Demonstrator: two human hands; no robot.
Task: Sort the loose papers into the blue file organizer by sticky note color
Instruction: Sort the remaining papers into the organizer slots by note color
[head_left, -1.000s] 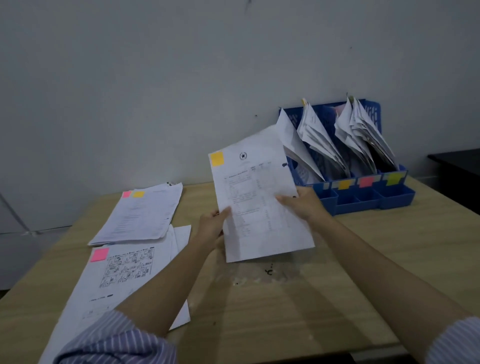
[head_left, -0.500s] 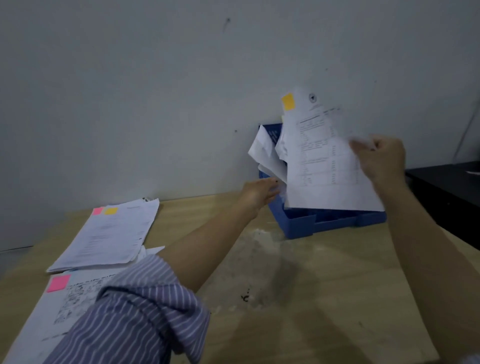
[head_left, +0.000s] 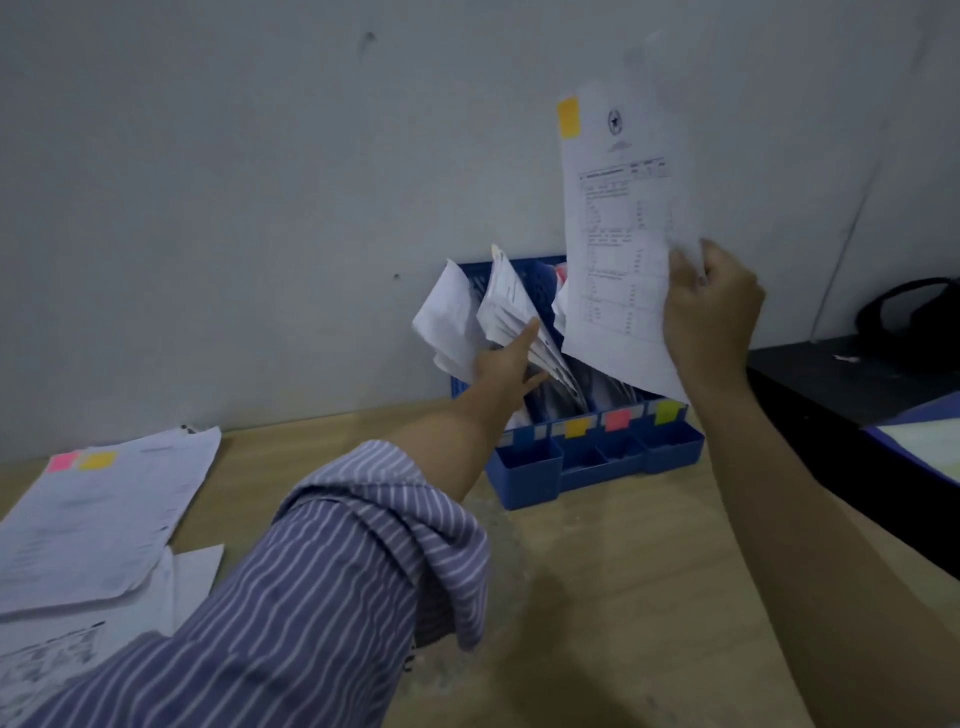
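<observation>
head | right hand (head_left: 711, 317) has lifted the orange-tagged paper (head_left: 613, 234) above the blue file organizer (head_left: 597, 457), fingers pinching its edge | left hand (head_left: 506, 364), fingers straight, now parts the filed sheets (head_left: 511, 306) | slot opening for insertion

- Our right hand (head_left: 711, 317) pinches a sheet (head_left: 618, 249) with an orange sticky note (head_left: 568, 117) above the blue file organizer (head_left: 597, 457).
- Our left hand (head_left: 506, 361) pushes its filed papers (head_left: 506, 306) aside.
- Loose papers (head_left: 98, 514) lie on the bench (head_left: 597, 597).
</observation>
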